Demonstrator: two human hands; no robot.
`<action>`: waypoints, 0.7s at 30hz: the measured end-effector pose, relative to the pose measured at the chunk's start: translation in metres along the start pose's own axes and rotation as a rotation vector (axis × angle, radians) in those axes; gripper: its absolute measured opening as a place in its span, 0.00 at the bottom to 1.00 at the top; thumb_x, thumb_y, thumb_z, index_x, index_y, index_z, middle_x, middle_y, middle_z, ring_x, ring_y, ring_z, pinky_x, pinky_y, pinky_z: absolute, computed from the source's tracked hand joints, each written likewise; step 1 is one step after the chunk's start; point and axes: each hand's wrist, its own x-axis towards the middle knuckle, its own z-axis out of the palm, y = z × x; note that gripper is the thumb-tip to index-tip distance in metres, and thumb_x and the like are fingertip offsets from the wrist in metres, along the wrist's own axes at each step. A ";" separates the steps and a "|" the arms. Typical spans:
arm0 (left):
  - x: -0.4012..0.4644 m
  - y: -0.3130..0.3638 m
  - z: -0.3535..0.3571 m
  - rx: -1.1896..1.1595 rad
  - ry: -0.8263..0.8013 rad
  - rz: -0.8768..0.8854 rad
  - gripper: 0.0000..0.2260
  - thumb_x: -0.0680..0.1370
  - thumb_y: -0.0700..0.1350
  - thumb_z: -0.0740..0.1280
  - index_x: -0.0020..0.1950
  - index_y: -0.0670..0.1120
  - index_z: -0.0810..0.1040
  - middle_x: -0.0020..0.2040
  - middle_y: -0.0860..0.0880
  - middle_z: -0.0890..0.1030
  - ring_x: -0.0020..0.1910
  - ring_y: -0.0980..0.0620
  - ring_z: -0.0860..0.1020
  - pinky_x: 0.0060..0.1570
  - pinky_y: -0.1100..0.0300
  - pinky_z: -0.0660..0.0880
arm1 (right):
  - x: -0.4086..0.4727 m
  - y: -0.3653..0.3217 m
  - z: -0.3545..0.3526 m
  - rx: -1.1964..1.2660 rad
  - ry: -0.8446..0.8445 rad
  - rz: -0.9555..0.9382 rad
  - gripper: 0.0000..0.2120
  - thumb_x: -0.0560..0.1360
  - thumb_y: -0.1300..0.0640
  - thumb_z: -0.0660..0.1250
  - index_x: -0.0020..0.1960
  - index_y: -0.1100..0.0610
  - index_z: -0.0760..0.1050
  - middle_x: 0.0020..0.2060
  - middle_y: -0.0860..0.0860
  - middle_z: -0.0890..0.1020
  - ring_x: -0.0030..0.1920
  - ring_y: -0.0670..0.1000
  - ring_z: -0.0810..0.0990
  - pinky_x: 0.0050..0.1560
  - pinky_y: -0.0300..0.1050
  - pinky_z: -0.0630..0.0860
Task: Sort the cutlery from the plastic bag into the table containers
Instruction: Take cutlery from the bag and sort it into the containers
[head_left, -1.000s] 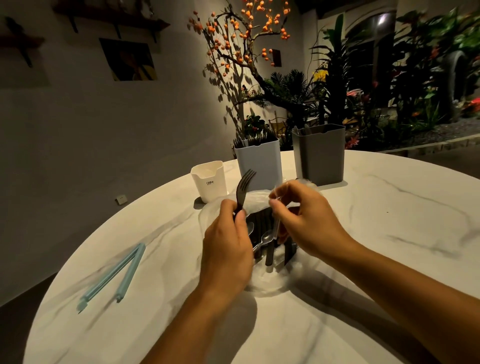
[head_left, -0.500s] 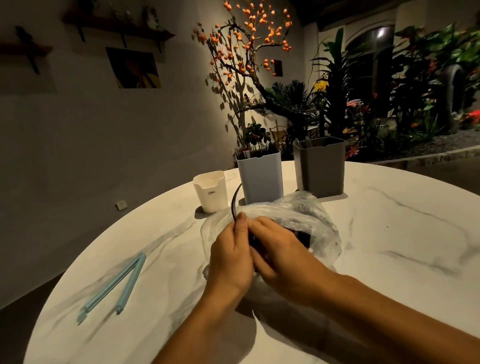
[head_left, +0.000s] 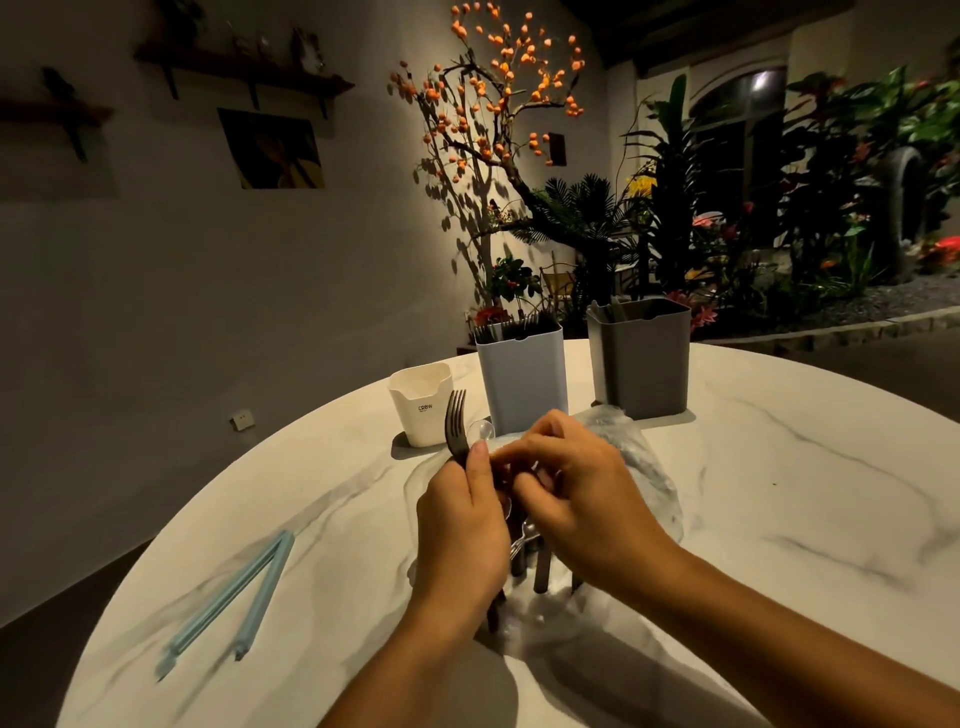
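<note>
Sorting: I work over the clear plastic bag (head_left: 644, 478) at the middle of the round marble table (head_left: 779, 493), picking cutlery out of it.
Left hand: my left hand (head_left: 460, 530) is curled round the handle of a dark fork (head_left: 455, 423), tines up, with what looks like a clear spoon bowl (head_left: 480, 431) just beside the tines.
Right hand: my right hand (head_left: 582, 499) has its fingers bent inward over the bag's mouth, touching my left thumb; I cannot tell what, if anything, it pinches.
Cutlery left: several dark handles and a shiny spoon (head_left: 524, 538) lie inside the bag beneath my hands.
Handling: the pieces look light, thin and stiff, likely plastic and a little slick; I judge the handle, near its middle, the place to grip. The bag is soft and crumpled and will cling and shift.
Containers: a white cup (head_left: 421, 410), a pale blue container (head_left: 522, 379) already bristling with forks, and a grey container (head_left: 641, 358) stand in a row behind the bag.
In the way: the bag's folds, and the forks crowding the blue container.
Nearby: a pale blue bag clip (head_left: 234, 597) lies apart on my left.
</note>
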 end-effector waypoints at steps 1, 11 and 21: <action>0.001 0.001 0.000 -0.007 -0.006 -0.005 0.18 0.82 0.59 0.51 0.41 0.53 0.74 0.37 0.53 0.78 0.41 0.52 0.79 0.57 0.44 0.78 | 0.004 -0.001 -0.002 -0.001 0.014 0.009 0.09 0.78 0.58 0.67 0.55 0.49 0.81 0.45 0.41 0.75 0.47 0.41 0.76 0.46 0.34 0.78; 0.014 0.036 -0.006 0.148 -0.144 0.172 0.02 0.85 0.47 0.53 0.56 0.53 0.64 0.42 0.58 0.71 0.39 0.55 0.76 0.33 0.69 0.73 | 0.060 -0.030 -0.024 0.072 0.016 0.160 0.16 0.73 0.43 0.70 0.53 0.49 0.71 0.43 0.42 0.78 0.44 0.42 0.79 0.44 0.36 0.79; 0.049 0.055 0.004 -0.055 -0.260 0.126 0.11 0.85 0.54 0.49 0.55 0.60 0.71 0.46 0.55 0.77 0.47 0.56 0.77 0.50 0.66 0.73 | 0.096 -0.014 -0.035 0.366 -0.042 0.157 0.08 0.78 0.57 0.67 0.57 0.52 0.75 0.49 0.48 0.81 0.49 0.50 0.81 0.42 0.41 0.79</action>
